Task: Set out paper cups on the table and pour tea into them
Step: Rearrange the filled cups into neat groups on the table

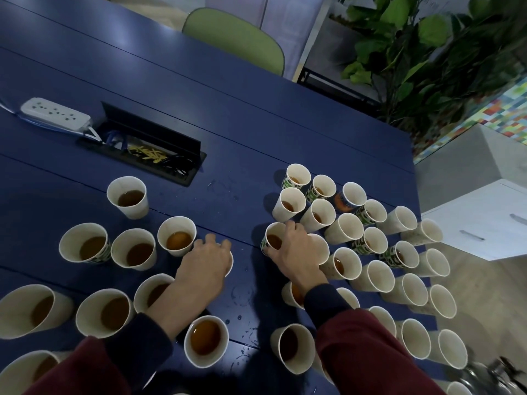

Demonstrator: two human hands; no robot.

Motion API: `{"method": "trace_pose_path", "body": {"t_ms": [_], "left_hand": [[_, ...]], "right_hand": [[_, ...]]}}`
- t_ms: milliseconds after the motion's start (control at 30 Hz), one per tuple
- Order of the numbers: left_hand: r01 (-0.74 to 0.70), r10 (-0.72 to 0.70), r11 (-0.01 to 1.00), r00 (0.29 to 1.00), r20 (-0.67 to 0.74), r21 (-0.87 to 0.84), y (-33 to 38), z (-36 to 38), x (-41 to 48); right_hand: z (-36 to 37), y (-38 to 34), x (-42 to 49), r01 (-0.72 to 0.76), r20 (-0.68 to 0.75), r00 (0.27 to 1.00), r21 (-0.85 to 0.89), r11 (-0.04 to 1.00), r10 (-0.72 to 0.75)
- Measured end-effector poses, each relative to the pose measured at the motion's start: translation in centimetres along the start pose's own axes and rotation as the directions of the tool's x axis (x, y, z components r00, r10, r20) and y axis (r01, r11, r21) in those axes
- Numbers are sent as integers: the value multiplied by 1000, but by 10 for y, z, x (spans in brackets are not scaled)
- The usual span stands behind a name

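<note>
Cups (346, 230) crowded round right hand (295, 252) clasping printed cup (271, 232), left hand (206, 262) seemingly clasping hidden cup (230, 264).

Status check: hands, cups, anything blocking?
Left hand cupped over a mostly hidden cup. Right hand holds the green-print cup, tea inside, by its rim. Crowded cups close around both; drops on table.

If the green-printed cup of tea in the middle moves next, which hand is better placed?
The right hand: its fingers curl round the green-printed cup. The left hand covers a different paper cup, off to the side.
</note>
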State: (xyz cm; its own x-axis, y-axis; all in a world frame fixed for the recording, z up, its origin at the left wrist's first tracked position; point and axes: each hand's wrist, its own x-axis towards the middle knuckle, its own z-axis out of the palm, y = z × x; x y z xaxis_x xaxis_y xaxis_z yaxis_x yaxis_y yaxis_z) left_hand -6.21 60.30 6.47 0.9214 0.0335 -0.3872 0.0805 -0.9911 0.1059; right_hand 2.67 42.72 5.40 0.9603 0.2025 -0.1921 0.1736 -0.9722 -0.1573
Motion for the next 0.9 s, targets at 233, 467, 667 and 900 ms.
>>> {"method": "trace_pose_path", "body": {"t_ms": [233, 467, 667, 900], "left_hand": [[16, -17, 998, 1000, -15, -66, -3, -2, 1], [11, -41, 975, 990, -132, -221, -4, -17, 2], [-41, -44, 925, 976, -214, -378, 9, -38, -2], [-136, 35, 873, 975, -218, -469, 18, -43, -30]], "right_hand": [[2, 1, -1, -1, 16, 1000, 47, 999, 0], [-10, -6, -23, 98, -129, 988, 111, 989, -84], [-6, -29, -63, 323, -95, 945, 425, 845, -314], [-6, -37, -89, 302, -157, 953, 426, 853, -259]]}}
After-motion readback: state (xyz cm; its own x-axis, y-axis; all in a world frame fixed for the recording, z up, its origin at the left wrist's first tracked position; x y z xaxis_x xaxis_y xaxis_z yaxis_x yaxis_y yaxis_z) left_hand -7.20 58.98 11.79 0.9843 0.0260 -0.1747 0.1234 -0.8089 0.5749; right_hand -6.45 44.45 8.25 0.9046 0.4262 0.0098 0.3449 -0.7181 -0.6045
